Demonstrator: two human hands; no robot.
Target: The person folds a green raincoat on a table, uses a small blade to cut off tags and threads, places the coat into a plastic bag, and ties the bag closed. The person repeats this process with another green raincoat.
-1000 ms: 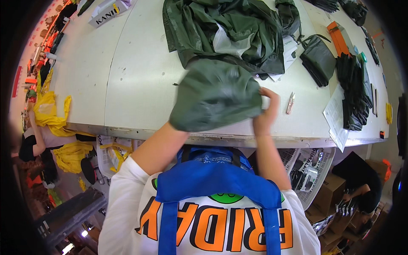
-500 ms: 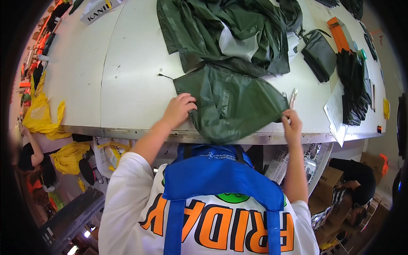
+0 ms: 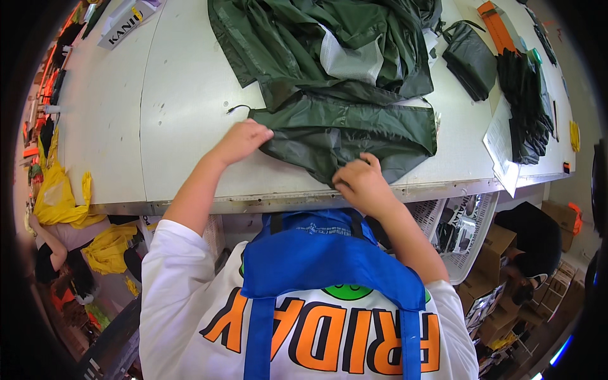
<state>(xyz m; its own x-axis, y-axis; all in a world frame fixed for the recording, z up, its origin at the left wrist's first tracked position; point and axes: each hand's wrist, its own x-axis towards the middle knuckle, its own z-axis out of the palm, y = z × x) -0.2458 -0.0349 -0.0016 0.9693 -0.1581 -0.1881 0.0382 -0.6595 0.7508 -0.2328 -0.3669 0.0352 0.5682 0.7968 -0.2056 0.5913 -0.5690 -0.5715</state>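
A dark green rain jacket (image 3: 278, 57) lies on the table, its white mesh lining (image 3: 351, 58) showing in the middle. Its hood (image 3: 354, 130) is spread toward me. A thin dark drawcord (image 3: 238, 107) sticks out at the hood's left corner. Just below that cord my left hand (image 3: 248, 135) is closed on the hood's left edge. My right hand (image 3: 362, 180), its fingers bent, grips the hood's near edge close to the table's front. Most of a small tool (image 3: 438, 120) is hidden behind the hood's right corner.
A folded dark green pouch (image 3: 470, 60) and a pile of black cloth pieces (image 3: 523, 104) lie at the right, beside white paper sheets (image 3: 501, 149). An orange box (image 3: 497, 26) stands behind. A white box (image 3: 126, 22) is far left. The metal table edge (image 3: 253, 204) runs before me.
My right hand has moved left from the hood's right corner to its near edge. The hood's right side now lies flatter. My left hand has shifted slightly left and away from me.
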